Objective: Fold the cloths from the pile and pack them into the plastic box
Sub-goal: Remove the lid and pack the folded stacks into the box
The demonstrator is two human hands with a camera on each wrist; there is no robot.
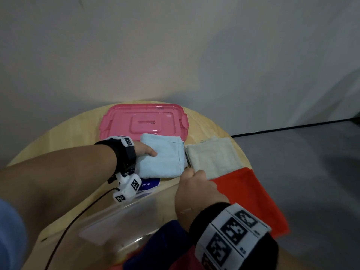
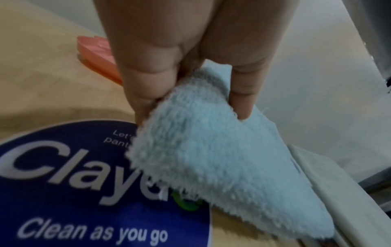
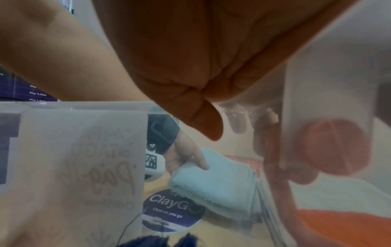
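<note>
A folded light blue cloth (image 1: 163,158) lies on the round wooden table (image 1: 64,133). My left hand (image 1: 146,150) pinches its left edge, thumb on top; the left wrist view shows the fingers (image 2: 148,83) curled round the fluffy blue cloth (image 2: 211,158). The clear plastic box (image 1: 109,227) stands at the near edge with a dark blue cloth (image 1: 167,240) inside. My right hand (image 1: 192,178) grips the box's far rim. In the right wrist view the thumb (image 3: 201,120) shows sharp, while the fingers look hazy behind the box wall (image 3: 84,150).
The pink lid (image 1: 144,121) lies flat at the back of the table. A folded cream cloth (image 1: 212,154) sits right of the blue one, and an orange-red cloth (image 1: 249,195) hangs over the right edge. A round blue sticker (image 1: 150,185) sits under the blue cloth.
</note>
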